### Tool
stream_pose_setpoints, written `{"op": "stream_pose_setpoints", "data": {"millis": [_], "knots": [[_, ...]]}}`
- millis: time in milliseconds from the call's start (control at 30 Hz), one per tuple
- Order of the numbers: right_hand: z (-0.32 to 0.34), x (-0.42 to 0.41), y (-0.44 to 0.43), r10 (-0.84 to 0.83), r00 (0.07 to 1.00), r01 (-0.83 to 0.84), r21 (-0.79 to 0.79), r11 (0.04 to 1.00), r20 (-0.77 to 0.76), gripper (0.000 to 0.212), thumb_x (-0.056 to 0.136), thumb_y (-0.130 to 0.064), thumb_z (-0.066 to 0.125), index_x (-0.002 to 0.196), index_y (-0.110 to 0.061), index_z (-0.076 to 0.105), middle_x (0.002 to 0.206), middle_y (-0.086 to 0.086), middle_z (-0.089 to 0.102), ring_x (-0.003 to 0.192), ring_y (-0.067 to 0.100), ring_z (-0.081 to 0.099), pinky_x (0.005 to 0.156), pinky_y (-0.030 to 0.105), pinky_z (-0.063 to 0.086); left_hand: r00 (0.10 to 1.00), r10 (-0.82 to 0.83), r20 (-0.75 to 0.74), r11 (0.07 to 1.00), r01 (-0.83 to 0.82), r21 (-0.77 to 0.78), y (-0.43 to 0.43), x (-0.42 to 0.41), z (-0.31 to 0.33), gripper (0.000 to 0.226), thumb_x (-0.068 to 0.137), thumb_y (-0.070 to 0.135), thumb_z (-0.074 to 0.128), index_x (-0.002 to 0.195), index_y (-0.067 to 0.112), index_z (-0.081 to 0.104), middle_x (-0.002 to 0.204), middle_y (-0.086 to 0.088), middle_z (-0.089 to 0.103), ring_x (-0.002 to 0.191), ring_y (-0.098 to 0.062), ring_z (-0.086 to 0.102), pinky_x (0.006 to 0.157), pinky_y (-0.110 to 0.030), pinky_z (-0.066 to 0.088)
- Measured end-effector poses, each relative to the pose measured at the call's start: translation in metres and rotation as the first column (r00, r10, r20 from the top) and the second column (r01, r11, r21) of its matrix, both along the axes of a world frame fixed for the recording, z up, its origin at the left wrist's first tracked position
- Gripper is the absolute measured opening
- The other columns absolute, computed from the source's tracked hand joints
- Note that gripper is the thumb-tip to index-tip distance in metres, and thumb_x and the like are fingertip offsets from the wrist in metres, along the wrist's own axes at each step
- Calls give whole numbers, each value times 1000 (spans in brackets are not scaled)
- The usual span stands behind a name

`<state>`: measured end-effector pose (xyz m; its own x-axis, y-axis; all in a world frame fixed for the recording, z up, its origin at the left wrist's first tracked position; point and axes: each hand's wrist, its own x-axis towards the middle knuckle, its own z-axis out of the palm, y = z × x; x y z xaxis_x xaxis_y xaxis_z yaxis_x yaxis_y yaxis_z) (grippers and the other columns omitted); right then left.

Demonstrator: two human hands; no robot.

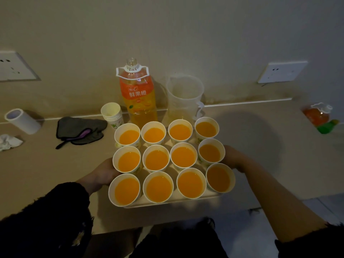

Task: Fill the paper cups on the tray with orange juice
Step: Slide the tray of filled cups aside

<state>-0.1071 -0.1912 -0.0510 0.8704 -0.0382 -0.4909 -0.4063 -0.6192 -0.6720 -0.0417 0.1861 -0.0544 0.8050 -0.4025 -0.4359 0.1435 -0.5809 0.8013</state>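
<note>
A: Where does the tray point(167, 203) lie from the hands?

B: Between them; the left hand point(104, 172) is at its left edge, the right hand point(231, 158) at its right, equally near; the paper cups point(157, 160) hide the fingers, so I cannot tell the grip.

A: And the cups?

B: Twelve on the tray, all holding juice; it sits over the tan counter point(260, 146); the bottle point(138, 101) and the jug point(183, 97) stand behind, by the wall.

I cannot make out the fingers of the left hand point(104, 173) or the right hand point(232, 158); the cups point(156, 159) cover them at the tray's point(167, 202) left and right edges. Only the tray's near rim shows. The wall socket point(13, 67) runs out of view leftward.
</note>
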Motion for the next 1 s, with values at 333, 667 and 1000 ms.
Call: {"op": "stream_pose_setpoints", "data": {"millis": [333,667,1000], "knots": [[-2,-6,-38,30,1000,-30,-1,1000,-1,28,84,-25,72,107,-13,62,105,10,68,95,23,66,86,45,53,999,16,40,1000,-17,3,-33,-12,-5,93,26,82,73,99,25,62,107,-1,67,99,-20,62,91,-44,49],[0,-14,-60,-8,1000,8,-20,1000,-3,28,85,-22,71,108,-9,63,105,12,67,96,25,65,89,47,52,1000,3,-21,1000,-4,-22,-69,-13,0,67,46,56,82,101,27,57,106,0,63,104,-23,59,90,-40,46],[-4,-16,-62,-82,996,82,-23,996,27,11,86,-17,68,96,-13,63,100,11,67,94,26,64,81,38,49,999,-30,14,999,29,25,-72,0,-1,80,31,71,72,99,30,60,111,-3,65,103,-22,60,95,-45,46]]}}
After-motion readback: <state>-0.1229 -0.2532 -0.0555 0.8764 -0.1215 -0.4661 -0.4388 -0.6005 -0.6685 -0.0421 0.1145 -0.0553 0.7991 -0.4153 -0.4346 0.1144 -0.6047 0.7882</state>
